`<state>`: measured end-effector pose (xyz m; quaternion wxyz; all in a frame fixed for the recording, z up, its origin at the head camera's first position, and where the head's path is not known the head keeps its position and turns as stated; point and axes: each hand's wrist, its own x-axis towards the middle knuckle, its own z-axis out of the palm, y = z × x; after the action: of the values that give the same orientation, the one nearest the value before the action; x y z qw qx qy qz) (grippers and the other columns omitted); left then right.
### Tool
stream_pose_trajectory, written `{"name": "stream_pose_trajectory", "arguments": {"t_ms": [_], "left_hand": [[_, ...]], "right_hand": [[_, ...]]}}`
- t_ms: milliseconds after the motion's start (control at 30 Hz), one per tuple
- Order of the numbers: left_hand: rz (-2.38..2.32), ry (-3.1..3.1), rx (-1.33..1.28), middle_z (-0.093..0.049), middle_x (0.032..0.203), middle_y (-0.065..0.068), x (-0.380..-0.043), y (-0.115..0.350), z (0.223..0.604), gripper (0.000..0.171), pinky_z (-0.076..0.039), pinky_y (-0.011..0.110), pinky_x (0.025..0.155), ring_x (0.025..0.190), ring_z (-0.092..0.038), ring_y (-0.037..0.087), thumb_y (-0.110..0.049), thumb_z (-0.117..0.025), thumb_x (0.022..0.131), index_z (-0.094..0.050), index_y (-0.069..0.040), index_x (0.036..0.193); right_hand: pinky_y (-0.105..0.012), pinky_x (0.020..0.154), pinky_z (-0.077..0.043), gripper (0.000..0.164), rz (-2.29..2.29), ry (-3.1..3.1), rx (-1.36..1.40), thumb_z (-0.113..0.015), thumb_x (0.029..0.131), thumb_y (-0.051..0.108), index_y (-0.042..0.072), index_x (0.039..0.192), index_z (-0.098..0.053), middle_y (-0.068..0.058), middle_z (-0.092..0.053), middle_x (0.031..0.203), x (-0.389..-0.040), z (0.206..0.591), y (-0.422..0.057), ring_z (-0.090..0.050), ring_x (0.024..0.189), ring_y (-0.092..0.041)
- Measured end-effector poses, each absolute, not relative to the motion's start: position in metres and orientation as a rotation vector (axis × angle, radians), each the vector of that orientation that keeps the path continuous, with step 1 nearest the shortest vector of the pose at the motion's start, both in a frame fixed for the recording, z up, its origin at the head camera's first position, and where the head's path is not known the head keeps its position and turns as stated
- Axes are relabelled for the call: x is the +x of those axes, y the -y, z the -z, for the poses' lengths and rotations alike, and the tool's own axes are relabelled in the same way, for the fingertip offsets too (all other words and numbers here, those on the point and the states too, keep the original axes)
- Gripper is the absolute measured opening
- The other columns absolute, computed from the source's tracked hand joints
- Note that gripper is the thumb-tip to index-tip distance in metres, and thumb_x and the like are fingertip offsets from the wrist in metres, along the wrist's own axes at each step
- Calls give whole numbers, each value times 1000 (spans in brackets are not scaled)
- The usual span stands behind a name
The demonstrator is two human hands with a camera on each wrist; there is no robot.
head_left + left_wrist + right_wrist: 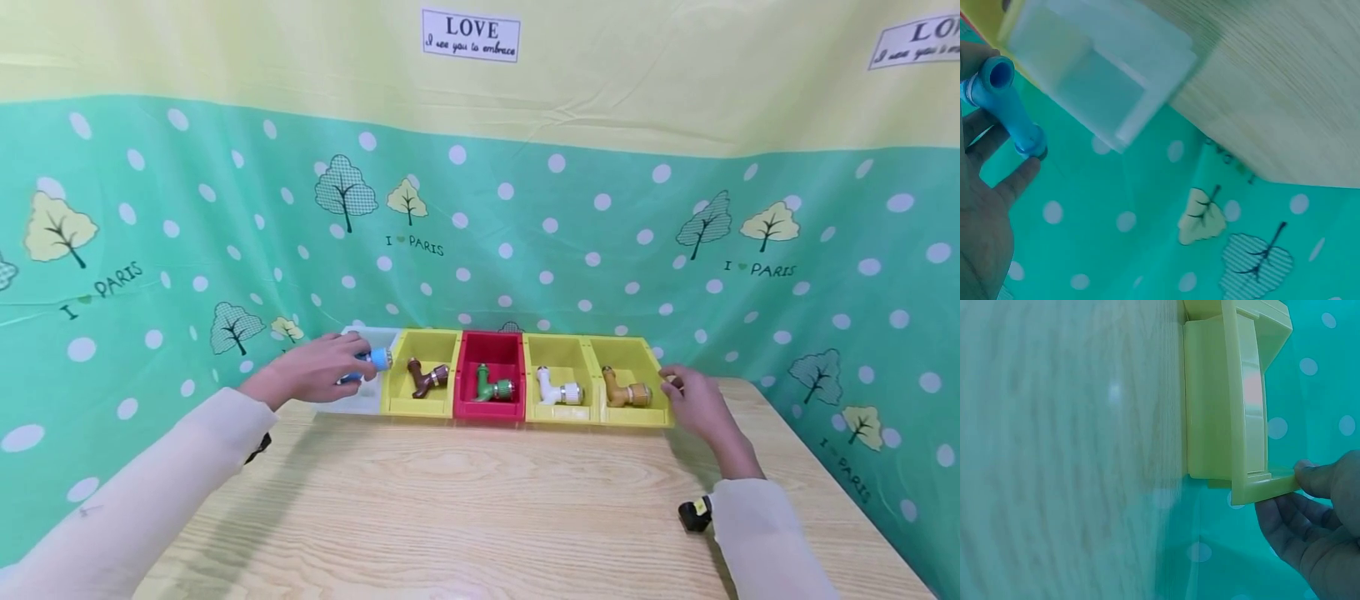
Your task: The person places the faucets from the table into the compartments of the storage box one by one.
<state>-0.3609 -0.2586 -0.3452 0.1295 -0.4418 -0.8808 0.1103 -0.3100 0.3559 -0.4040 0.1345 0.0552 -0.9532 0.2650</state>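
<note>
My left hand point(324, 367) grips a blue tap point(381, 359) above the translucent bin point(347, 406) at the left end of a row. In the left wrist view the tap point(1013, 112) shows its round open end, with thumb and fingers about it. At the row's other end, my right hand point(701, 407) pinches the side rim of the last yellow bin point(1210, 394) between thumb and fingers. That bin holds an orange-brown tap point(628, 392). A dark brown tap point(428, 379), a green tap point(495, 388) and a white tap point(560, 392) lie one per bin between.
The joined bins, yellow, red point(490, 410) and translucent, stand at the back of a wood-grain table point(465, 500). Right behind them hangs a green and yellow curtain point(480, 242) with dots and trees, which also runs along both sides.
</note>
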Motion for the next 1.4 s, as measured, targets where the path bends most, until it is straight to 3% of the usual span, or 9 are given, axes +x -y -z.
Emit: {"name": "stream_pose_trajectory", "arguments": {"t_ms": [400,700,1400], "left_hand": [[-282,2720,-1156,-58,104,0,-379,276,358,17,-50,45,82,96,-50,23,-19,-64,94,-73,-23,108],[-203,2759,-1138,-58,103,0,-394,275,377,13,-47,36,74,89,-49,19,-22,-64,95,-73,-26,103],[-224,2752,-1169,-60,102,4,-414,269,398,11,-53,44,79,90,-54,23,-16,-66,94,-71,-22,101]], "right_hand": [[-41,67,-56,32,-774,2776,165,-50,107,6,-9,135,-55,-28,-64,107,-312,405,-356,-62,93,-37],[-39,66,-55,31,-774,2772,170,-51,106,6,-10,133,-56,-26,-65,105,-310,405,-357,-63,90,-36],[-38,67,-56,33,-784,2787,128,-51,107,7,-8,135,-56,-28,-64,110,-314,404,-357,-62,93,-36]]}}
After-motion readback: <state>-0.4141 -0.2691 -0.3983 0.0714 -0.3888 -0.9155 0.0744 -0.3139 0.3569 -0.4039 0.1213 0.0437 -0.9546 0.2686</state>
